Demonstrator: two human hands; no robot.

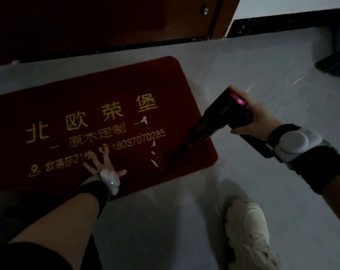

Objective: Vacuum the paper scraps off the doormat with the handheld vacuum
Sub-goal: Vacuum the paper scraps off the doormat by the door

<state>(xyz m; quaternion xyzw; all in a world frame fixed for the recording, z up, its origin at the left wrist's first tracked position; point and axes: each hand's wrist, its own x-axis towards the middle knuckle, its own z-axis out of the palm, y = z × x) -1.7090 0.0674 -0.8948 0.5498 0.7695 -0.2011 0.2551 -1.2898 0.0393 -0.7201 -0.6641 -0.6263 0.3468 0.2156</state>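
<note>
Head view. Landmark: the doormat [87, 117], a red rectangle with gold lettering, lying on a pale floor [243, 65] just in front of a dark wooden door [106, 20].

Hand states:
- The left hand [99, 162] is pressed flat on the near edge of the doormat, fingers spread wide, holding nothing. It appears to steady the mat.
- The right hand [253, 117] is wrapped around the rear body of the handheld vacuum [219, 119], off the right edge of the doormat. A pink indicator glows on the body near the thumb. This suggests the unit is powered, though the picture cannot confirm suction.

Tool position: the dark nozzle slopes down from the right hand onto the right end of the doormat. Its tip is at or just above the pile; contact cannot be confirmed in the dim light.

Work item: the paper scraps [153, 151] lie in a loose line on the right part of the doormat, just left of the nozzle tip. One larger scrap sits farther up, near the lettering, with fine specks around the group.

Progress, as judged:
- Done: vacuum in hand and brought to the mat.
- Left: several white scraps and specks are visible on the pile, so most or all of the pickup remains.

A pale shoe [249, 234] stands on the floor, on the near side of the doormat.
</note>
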